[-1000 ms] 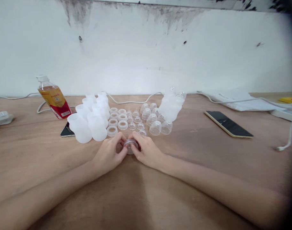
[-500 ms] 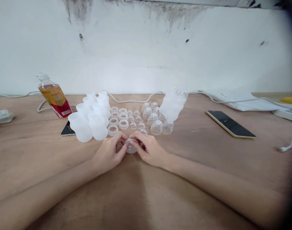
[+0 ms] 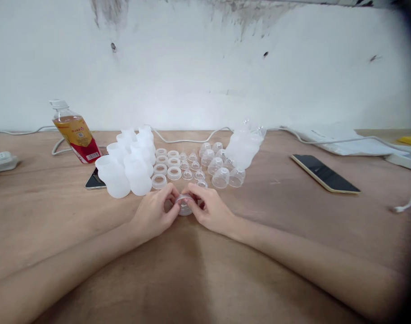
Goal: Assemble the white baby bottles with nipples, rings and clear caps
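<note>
My left hand and my right hand meet at the middle of the table, fingers closed. Between their fingertips they pinch a clear bottle collar ring, with a translucent piece, apparently a teat, at its upper side. The fingers cover part of both pieces. Just beyond my hands are rows of loose collar rings and clear teats. Dome-shaped clear caps stand to the right of these. Frosted baby bottle bodies stand upright to the left.
Finished-looking bottles with clear caps stand at the back right. A drink bottle and a partly hidden phone are on the left. Another phone lies on the right. A white cable runs along the wall.
The ring and the piece on it sit slightly flatter between my fingertips. Both hands stay in nearly the same place; the view has shifted a little.
</note>
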Action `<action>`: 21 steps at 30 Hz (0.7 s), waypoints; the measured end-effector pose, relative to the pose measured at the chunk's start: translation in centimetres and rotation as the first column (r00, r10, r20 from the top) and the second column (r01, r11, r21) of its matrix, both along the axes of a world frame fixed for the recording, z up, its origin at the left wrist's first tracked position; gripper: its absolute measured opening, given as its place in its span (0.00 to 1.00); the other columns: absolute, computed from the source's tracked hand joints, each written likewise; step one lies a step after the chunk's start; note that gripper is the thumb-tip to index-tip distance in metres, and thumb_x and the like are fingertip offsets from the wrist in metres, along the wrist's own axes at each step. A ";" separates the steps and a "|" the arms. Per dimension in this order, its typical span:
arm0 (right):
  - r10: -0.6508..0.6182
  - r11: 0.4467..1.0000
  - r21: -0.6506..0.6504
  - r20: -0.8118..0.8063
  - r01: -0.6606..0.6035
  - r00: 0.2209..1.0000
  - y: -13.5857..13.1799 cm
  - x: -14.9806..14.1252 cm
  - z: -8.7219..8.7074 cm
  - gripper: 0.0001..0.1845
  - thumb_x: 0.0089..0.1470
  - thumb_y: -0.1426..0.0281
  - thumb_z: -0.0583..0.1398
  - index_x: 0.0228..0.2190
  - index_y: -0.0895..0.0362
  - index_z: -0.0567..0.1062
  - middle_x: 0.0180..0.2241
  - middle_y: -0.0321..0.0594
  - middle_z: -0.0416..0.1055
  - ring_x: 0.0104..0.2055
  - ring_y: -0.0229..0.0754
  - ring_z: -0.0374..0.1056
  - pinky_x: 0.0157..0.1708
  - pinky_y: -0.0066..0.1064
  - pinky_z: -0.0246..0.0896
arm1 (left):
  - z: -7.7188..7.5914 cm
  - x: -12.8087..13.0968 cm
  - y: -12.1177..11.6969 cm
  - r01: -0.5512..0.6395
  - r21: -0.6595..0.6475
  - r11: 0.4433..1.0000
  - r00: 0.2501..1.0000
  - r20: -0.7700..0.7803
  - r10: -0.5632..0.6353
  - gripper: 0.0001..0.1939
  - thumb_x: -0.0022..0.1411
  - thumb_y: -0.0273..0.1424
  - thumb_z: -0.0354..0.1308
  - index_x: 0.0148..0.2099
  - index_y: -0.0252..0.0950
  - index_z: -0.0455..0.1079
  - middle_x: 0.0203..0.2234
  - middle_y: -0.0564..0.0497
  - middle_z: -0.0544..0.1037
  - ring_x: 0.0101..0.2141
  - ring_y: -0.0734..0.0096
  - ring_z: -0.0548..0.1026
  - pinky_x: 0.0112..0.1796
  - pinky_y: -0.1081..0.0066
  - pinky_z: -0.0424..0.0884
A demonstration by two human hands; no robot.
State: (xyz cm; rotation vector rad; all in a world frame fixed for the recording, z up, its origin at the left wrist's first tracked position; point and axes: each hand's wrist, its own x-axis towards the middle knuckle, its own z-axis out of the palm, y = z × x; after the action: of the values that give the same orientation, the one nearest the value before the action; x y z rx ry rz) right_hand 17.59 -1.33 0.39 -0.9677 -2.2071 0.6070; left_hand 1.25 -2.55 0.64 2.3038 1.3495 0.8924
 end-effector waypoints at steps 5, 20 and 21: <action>-0.050 0.997 0.059 0.044 0.047 0.998 -0.3 -0.1 0.1 0.05 0.54 0.74 0.49 0.30 0.56 0.64 0.23 0.33 0.63 0.23 0.32 0.57 0.25 0.24 0.51 | 0.1 0.1 -0.1 -0.024 0.010 1.000 0.999 -0.046 0.025 0.01 0.55 0.28 0.48 0.32 0.37 0.59 0.20 0.58 0.69 0.19 0.78 0.65 0.22 0.77 0.59; -0.068 0.998 0.021 0.011 0.067 0.998 -0.5 0.0 0.3 0.13 0.49 0.78 0.50 0.38 0.56 0.63 0.24 0.33 0.62 0.24 0.33 0.58 0.27 0.27 0.56 | -0.3 0.0 -0.1 -0.042 0.050 0.998 0.993 -0.108 0.047 0.01 0.57 0.29 0.47 0.35 0.38 0.58 0.25 0.56 0.71 0.23 0.75 0.68 0.23 0.75 0.61; -0.052 0.998 -0.035 -0.010 0.052 0.999 -0.5 0.2 0.4 0.15 0.49 0.76 0.52 0.41 0.56 0.61 0.25 0.32 0.62 0.24 0.33 0.59 0.27 0.27 0.57 | -0.3 -0.1 -0.2 -0.047 0.077 0.996 0.990 -0.127 0.057 0.02 0.57 0.29 0.47 0.35 0.38 0.58 0.27 0.55 0.71 0.25 0.74 0.69 0.24 0.75 0.62</action>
State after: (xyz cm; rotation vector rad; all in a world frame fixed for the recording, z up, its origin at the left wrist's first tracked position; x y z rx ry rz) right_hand 17.75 -1.82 0.77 -1.0336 -2.1610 0.6269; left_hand 1.16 -2.73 0.35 2.4300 1.4589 0.8349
